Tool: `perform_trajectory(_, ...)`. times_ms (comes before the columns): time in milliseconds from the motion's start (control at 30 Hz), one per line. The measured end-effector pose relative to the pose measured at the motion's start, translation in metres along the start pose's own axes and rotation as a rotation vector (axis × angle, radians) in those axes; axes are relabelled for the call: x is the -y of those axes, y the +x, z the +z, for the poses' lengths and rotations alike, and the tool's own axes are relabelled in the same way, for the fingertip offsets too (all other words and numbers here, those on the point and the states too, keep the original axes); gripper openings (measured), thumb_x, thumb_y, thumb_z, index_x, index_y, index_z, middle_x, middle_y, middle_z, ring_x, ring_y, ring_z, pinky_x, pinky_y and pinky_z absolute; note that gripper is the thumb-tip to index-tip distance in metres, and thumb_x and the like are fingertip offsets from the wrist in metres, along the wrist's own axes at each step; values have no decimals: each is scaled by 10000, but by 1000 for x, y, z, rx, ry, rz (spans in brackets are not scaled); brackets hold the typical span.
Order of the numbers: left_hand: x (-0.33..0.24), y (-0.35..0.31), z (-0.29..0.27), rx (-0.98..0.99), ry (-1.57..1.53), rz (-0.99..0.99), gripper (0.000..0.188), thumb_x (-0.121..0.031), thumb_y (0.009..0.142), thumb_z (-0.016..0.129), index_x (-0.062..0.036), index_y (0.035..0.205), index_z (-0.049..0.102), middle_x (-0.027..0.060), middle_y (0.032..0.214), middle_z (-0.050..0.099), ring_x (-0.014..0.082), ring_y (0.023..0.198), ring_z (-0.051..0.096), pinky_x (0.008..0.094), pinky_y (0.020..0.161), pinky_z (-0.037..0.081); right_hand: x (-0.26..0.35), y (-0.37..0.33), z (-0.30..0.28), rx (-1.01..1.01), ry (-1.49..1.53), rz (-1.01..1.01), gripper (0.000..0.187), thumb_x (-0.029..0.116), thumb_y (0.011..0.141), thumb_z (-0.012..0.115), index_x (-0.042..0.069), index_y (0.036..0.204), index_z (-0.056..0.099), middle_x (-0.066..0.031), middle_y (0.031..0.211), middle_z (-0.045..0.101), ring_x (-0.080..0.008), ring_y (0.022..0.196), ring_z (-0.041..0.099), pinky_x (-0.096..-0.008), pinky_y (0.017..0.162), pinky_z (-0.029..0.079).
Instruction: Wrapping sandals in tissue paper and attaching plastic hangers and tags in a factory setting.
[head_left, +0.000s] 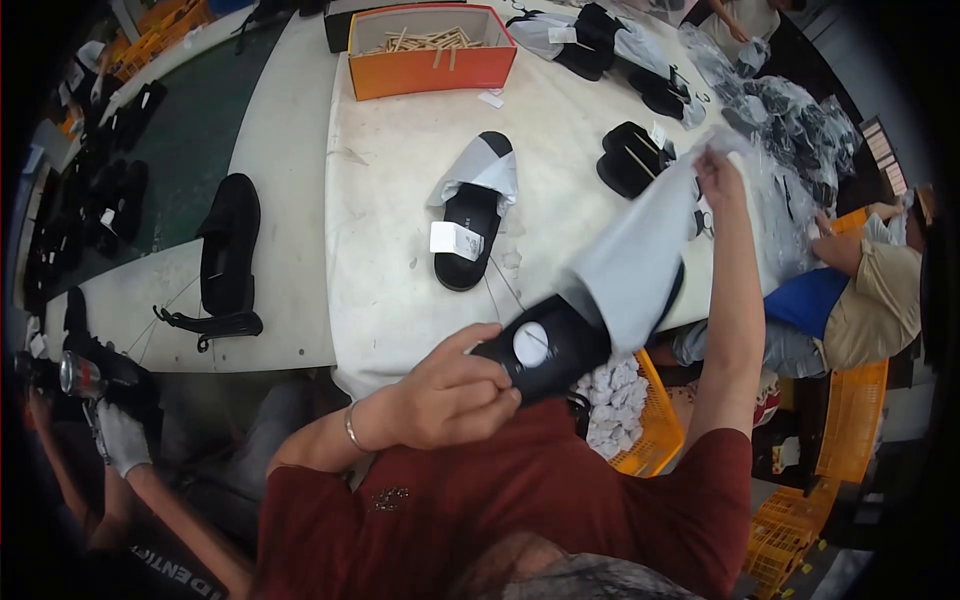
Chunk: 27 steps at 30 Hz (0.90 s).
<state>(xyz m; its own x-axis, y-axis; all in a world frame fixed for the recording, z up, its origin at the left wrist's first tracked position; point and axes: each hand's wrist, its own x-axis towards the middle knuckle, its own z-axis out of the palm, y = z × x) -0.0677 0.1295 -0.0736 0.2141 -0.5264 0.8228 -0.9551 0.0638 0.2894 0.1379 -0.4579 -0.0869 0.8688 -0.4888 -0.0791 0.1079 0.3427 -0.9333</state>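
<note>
My left hand is closed on one end of a black slide sandal, tilted above the table's front edge. A round white disc shows on the sandal. From the sandal's strap area a sheet of pale tissue paper stretches up to the right. Its far corner is pinched in my right hand, raised with the arm extended. Where the sheet meets the sandal is partly hidden. On the table in front of me lies another black slide, with tissue around its strap and a white tag.
An orange box of thin wooden sticks stands at the back. More black slides lie right; one black shoe lies left. Clear plastic bags pile up far right. A yellow crate holds crumpled white paper. Co-workers stand on both sides.
</note>
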Motion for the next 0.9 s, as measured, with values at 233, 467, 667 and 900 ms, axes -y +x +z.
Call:
perform_trajectory(233,62,-29,46,132,-71,-157,221,-24,799,715,2,1007,646,95,913,557,273,932,582,528,1029,480,156,50,72,-22,224,-651,195,-95,925,586,-47,1113,596,-141,1040,664,-252,971,679,-347,879,588)
perform_trajectory(467,64,-16,44,246,216,-557,536,-247,809,754,-27,1262,571,231,1538,358,376,1433,320,475,1085,355,90,-116,228,588,-1662,-624,606,170,760,788,44,1322,599,-119,866,697,-221,799,688,-332,757,529)
perform_trajectory(667,65,-4,25,366,296,-731,784,-417,717,832,-116,1387,555,247,1597,275,382,1423,309,523,1088,278,-66,-164,298,1388,-1582,-184,804,242,706,848,142,1422,496,-210,939,697,-375,911,689,-433,814,521)
perform_trajectory(900,76,-7,30,427,441,-823,631,-569,703,791,-23,1014,739,198,1307,535,313,1253,443,583,1065,285,-93,-165,274,1351,-1556,-207,355,174,764,748,54,1050,576,-196,930,673,-397,878,655,-423,781,507)
